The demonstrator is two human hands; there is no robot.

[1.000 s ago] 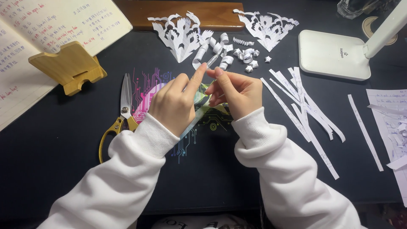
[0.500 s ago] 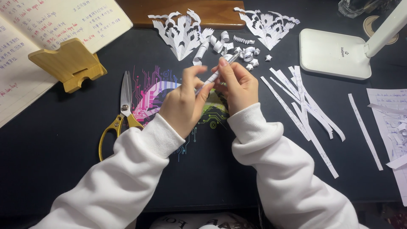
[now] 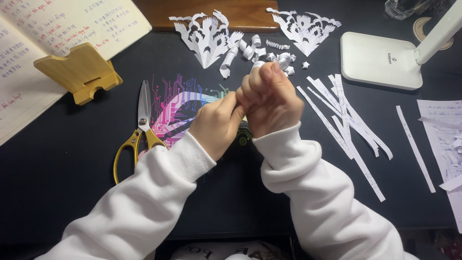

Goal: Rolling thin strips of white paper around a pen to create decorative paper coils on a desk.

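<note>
Both hands pressing together | left hand (image 3: 216, 123) and right hand (image 3: 269, 98) fingers clenching, hiding whatever paper is sitting between | scissors (image 3: 139, 127) lying untouched nearby.

A dark desk mat (image 3: 67, 159) covers the table, with a bright circuit-pattern print (image 3: 180, 103) near its middle. On it lie gold-handled scissors (image 3: 137, 127), a wooden stand (image 3: 79, 72) beside an open notebook (image 3: 57, 29), two cut-out paper snowflake pieces (image 3: 207, 33) (image 3: 305, 29), small curled paper scraps (image 3: 255, 50), long white paper strips (image 3: 349, 120), a white lamp base (image 3: 380, 60) and a wooden board (image 3: 240, 12) at the far edge.
</note>
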